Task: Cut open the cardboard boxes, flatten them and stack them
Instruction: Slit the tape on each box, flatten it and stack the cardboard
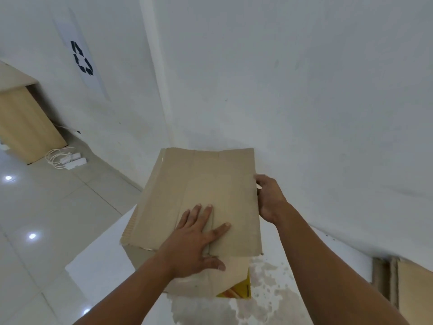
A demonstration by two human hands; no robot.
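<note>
Soft, even indoor light filled the scene; ceiling lamps glared off the glossy floor [46, 207], and wide-angle distortion bent the edges.

Cardboard sheet [206, 184] on top of a second cardboard piece [210, 282], both on the tabletop [100, 261] by the wall [304, 90].

The sheet's far edge lies near the wall behind it, and the second piece juts out below its near edge. The left grip [196, 242] rests flat on the near part of the sheet, while the right grip [269, 198] holds the sheet's right edge. To the left of the tabletop, lower down, lies the floor [46, 207]. A cabinet [25, 127] stands at far left on it, with power strips [72, 160] just right of the cabinet at the foot of the wall. A sign [82, 58] hangs on the wall above them. More cardboard [412, 292] stands at far right, near the wall.
</note>
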